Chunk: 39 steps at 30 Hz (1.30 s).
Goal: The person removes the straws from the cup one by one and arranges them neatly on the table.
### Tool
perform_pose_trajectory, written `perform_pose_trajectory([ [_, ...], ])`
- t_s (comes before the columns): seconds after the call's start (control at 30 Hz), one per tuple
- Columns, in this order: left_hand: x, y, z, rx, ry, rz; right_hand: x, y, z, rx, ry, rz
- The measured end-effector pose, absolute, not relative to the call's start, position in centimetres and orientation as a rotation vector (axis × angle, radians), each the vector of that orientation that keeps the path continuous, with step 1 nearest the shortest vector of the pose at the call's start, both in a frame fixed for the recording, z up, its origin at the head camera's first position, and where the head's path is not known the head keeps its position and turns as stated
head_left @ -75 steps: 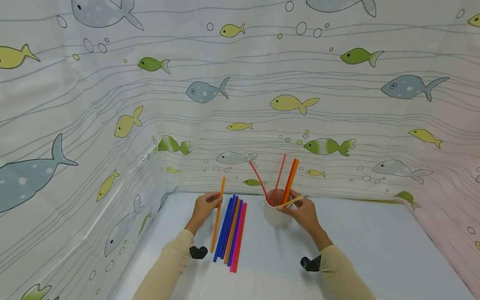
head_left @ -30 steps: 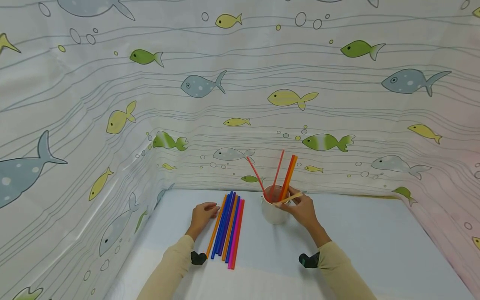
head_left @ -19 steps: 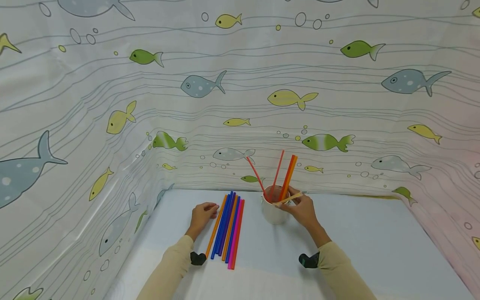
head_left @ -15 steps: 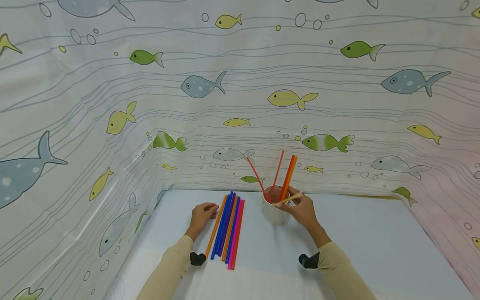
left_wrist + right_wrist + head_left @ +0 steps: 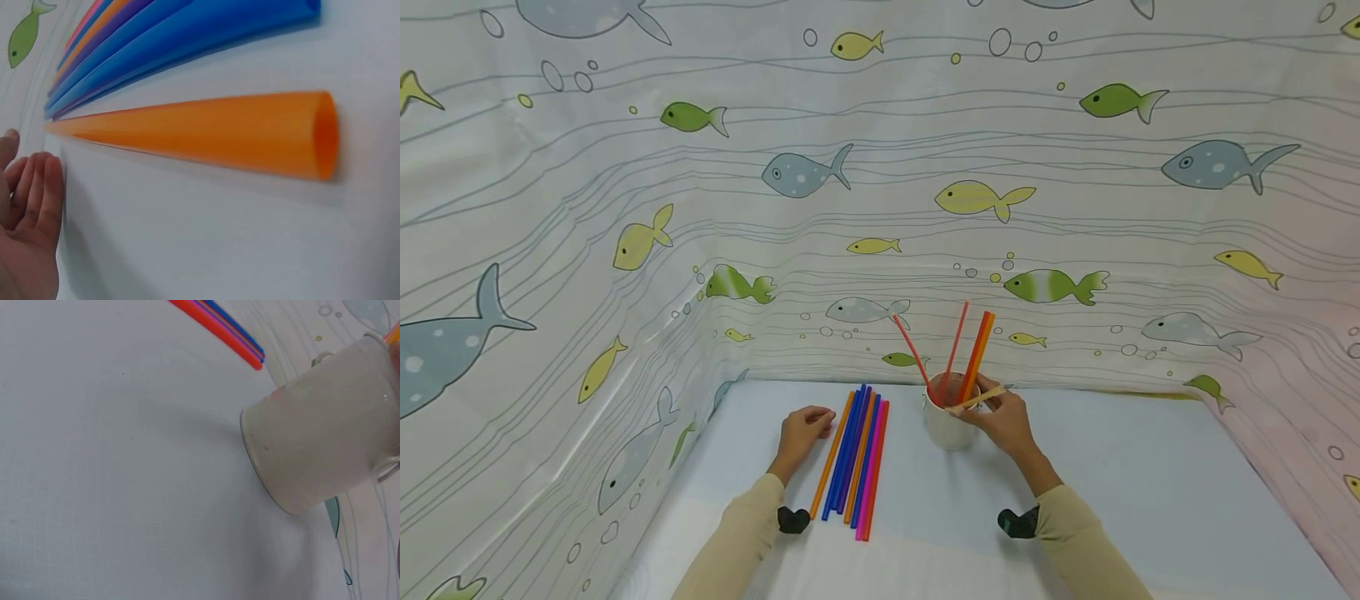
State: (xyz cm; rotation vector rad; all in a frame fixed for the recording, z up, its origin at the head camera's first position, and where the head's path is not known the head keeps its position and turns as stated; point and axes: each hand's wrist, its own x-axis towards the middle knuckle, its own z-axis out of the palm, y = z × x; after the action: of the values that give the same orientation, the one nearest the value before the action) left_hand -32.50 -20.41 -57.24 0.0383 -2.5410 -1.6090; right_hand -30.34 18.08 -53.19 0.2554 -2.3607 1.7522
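Note:
My left hand (image 5: 805,433) rests on the table with relaxed fingers, holding nothing, just left of a row of colored drinking straws. Closest to it lies an orange straw (image 5: 832,454), whose open end (image 5: 326,134) is large in the left wrist view. Blue, purple, orange, pink and red straws (image 5: 870,471) lie side by side to its right. With thumb and fingers my right hand (image 5: 1009,423) grips the rim of a small white pail (image 5: 950,431). A pale bar (image 5: 979,398), apparently the pail's handle, crosses that hand. The pail stands upright; its far rim is partly hidden.
Thin red straws (image 5: 913,348) and thicker red and orange straws (image 5: 977,354) stick up from the pail. A fish-printed curtain (image 5: 880,208) closes off the white table (image 5: 1135,483) at the back and sides. Dark wrist devices (image 5: 1019,523) sit near both sleeves.
The left hand held the orange straw raised 2.5 s ago; by 1.0 s ago it lay at the row's left edge, let go. The right hand keeps its grip on the pail.

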Motion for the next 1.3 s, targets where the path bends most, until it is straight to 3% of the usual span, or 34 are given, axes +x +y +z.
perform_pose_trajectory([
  [0.6,-34.1,-16.3,-53.6,-0.203,-2.472,-1.705,-30.2,18.1,-53.2,0.243,-2.373,1.764],
  [0.83,-34.2,-13.3,-51.3,-0.416,-2.427,-1.726,-30.3,18.1,-53.1,0.251,-2.361,1.771],
  [1.3,-32.0,-7.9,-46.1,-0.678,-2.438,-1.683,-30.3,18.2,-53.1,0.233,-2.376,1.764],
])
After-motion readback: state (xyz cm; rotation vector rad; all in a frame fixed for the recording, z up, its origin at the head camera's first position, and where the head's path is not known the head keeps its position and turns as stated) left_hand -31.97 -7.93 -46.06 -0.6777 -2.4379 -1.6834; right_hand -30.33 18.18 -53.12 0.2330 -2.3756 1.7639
